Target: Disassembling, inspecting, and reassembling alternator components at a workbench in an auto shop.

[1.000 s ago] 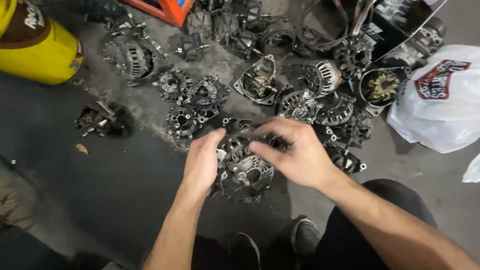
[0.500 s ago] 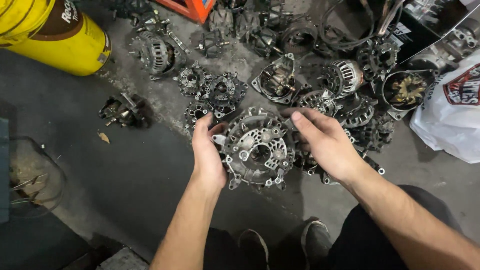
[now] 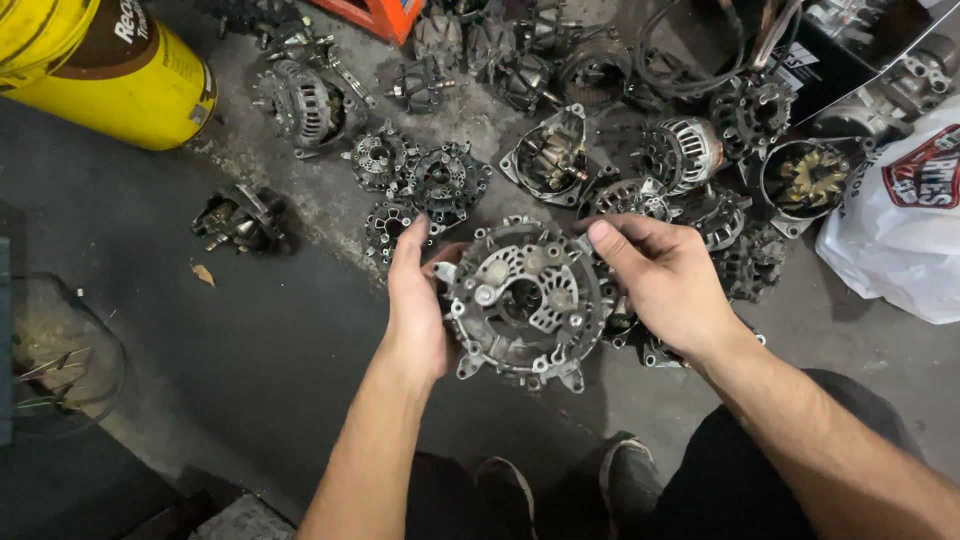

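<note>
A: Containers?
B: One yellow drum (image 3: 120,75) lying top left, contents hidden. One white plastic bag (image 3: 895,235) right, closed over whatever it holds.
A: Hands?
B: Left hand (image 3: 415,305) and right hand (image 3: 665,280) both grip one round alternator housing (image 3: 525,300) by its rim, lifted over the concrete floor (image 3: 250,330), just below the parts pile (image 3: 600,130).
A: Count?
B: A dozen or more alternator pieces; exact number unclear. One lies apart (image 3: 240,218), left.

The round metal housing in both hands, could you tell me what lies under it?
Under the round metal housing, dark concrete floor shows below, small parts beside the right hand. Directly beneath is covered.
</note>
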